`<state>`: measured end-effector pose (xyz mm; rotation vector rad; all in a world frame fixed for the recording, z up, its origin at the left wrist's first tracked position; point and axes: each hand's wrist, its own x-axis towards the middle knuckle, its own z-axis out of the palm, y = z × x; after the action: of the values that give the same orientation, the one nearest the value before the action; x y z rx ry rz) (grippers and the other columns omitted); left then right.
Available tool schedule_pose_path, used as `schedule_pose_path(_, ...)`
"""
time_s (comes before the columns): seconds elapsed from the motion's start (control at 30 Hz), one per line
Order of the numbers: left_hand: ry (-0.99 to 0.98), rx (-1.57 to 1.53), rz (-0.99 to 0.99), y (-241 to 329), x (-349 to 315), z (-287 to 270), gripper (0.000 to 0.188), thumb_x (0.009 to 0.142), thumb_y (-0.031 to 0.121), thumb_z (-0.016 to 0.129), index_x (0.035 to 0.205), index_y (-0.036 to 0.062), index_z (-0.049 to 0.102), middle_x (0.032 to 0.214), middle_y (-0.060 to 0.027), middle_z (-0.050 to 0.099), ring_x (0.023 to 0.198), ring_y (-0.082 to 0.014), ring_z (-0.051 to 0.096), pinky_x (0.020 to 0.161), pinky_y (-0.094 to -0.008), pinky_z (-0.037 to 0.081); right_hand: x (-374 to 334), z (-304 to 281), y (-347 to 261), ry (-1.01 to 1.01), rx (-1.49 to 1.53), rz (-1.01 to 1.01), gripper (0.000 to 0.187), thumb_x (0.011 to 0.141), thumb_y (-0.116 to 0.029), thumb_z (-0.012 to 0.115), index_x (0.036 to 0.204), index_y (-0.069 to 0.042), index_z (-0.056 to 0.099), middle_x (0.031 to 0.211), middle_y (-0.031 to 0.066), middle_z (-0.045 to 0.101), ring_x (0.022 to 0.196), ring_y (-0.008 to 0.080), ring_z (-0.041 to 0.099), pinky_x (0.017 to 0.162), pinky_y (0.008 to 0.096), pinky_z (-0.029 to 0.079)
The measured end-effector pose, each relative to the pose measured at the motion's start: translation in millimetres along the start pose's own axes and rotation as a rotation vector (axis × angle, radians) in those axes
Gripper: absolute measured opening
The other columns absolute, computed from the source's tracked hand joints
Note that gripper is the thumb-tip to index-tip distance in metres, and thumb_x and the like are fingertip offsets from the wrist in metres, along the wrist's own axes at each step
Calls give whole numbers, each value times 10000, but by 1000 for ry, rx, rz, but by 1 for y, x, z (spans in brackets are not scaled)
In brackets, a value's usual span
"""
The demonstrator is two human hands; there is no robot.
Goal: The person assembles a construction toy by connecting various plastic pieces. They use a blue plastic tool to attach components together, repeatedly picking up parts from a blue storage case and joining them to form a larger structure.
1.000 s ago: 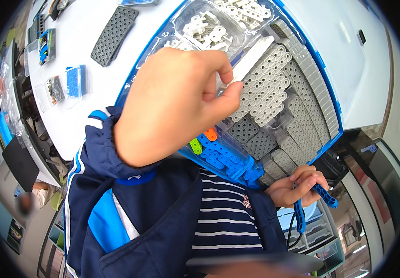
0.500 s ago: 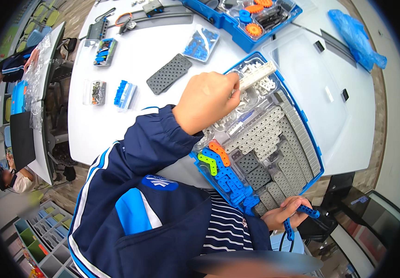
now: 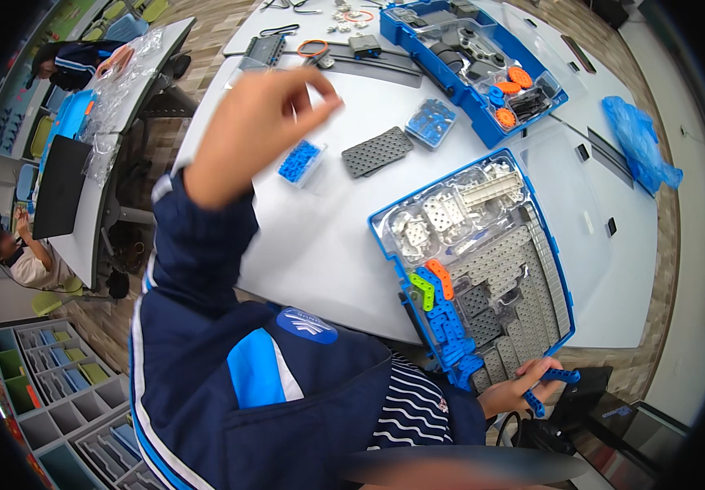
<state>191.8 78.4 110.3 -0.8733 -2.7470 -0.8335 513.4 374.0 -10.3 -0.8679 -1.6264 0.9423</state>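
in the head view, my left hand (image 3: 250, 131) hangs blurred in the upper left of the frame, over the white table (image 3: 320, 269). its fingers are curled, thumb and index tips close together; i cannot tell whether anything is pinched there. just beside it, toward the centre, a small clear box of blue pieces (image 3: 297, 163) sits on the table.

my right hand (image 3: 516, 388), at the lower right, is closed on a blue part (image 3: 561, 376). two ends of it jut past my fingers, and i cannot make out whether they belong to one piece. that hand sits at the lower corner of the blue-rimmed tray (image 3: 566, 287), and i cannot tell if they touch.

the tray lies tilted right of centre. a white rail (image 3: 490, 189) rests across its top end, grey perforated strips (image 3: 495, 257) fill its middle, and a green angled piece (image 3: 423, 291) lies beside an orange one (image 3: 441, 279) at its left. dark grey plates (image 3: 377, 152) lie on the table, upper centre.
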Motion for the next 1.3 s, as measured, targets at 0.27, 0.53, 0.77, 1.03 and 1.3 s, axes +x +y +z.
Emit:
schedule_pose_path(0.27, -224, 446, 67, -183, 181, 55, 468, 791, 461, 799, 929, 15, 781, 876, -170, 758, 786, -297, 727, 739, -375, 567, -11, -4, -12, 50, -225, -188, 225, 1039, -213, 586, 1025, 10, 601, 809, 33, 546, 681, 95, 486, 560, 240, 375)
schedule_pose_path(0.53, -27, 396, 38, -219, 195, 117, 283, 713, 285, 818, 851, 39, 791, 824, -173, 751, 807, -334, 737, 790, -412, 580, -35, -21, -37, 112, -124, -157, 191, 1024, -176, 610, 1059, 11, 602, 760, -1, 517, 616, 54, 397, 546, 228, 278)
schedule_pose_path(0.77, -392, -971, -89, -126, 100, 20, 409, 1002, 203, 654, 1329, -19, 549, 1174, -72, 664, 1007, -151, 713, 963, -256, 583, -43, 9, -85, -98, 156, -337, 367, 988, -267, 651, 1217, -7, 528, 798, 10, 452, 723, 95, 444, 640, 256, 343)
schedule_pose_path(1.03, -772, -2197, -353, -27, -106, 46, 680, 960, 71, 455, 1602, 78, 232, 1241, -134, 462, 933, -161, 460, 746, -255, 443, -96, 84, -117, -698, 588, -268, 747, 841, -618, 750, 1217, -58, 430, 1062, 113, 488, 936, 208, 493, 935, 385, 402)
schedule_pose_path(1.3, -685, -2412, -554, -33, -180, 88, 543, 1076, 450, 378, 1337, -23, 435, 1095, -108, 472, 760, -140, 420, 550, -248, 374, -139, 94, -93, -823, 572, -102, 756, 734, -354, 936, 1208, -65, 423, 977, 84, 525, 938, 161, 486, 883, 315, 392)
